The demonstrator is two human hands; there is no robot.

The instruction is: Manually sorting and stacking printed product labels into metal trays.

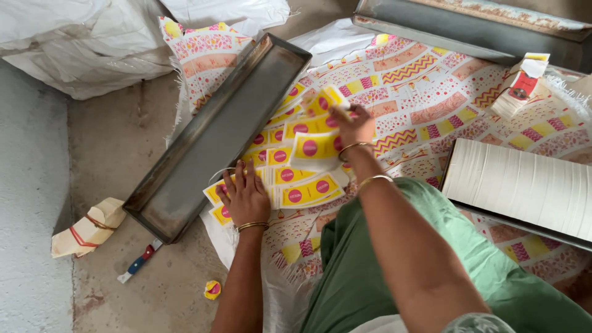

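Several yellow labels with pink round marks (300,174) lie fanned out in overlapping rows on a patterned sheet (431,105). My left hand (245,198) presses flat on the near end of the rows, fingers spread. Farther up, my right hand (353,125) pinches one yellow label (327,97) and lifts it above the spread. Gold bangles sit on both wrists.
A long grey metal tray (216,139) lies diagonally left of the labels. A second tray packed with white sheets (524,185) is at the right, and another tray (468,28) at the top. A paper-wrapped bundle (521,86), a small knife (139,262) and white sacks (80,43) surround them.
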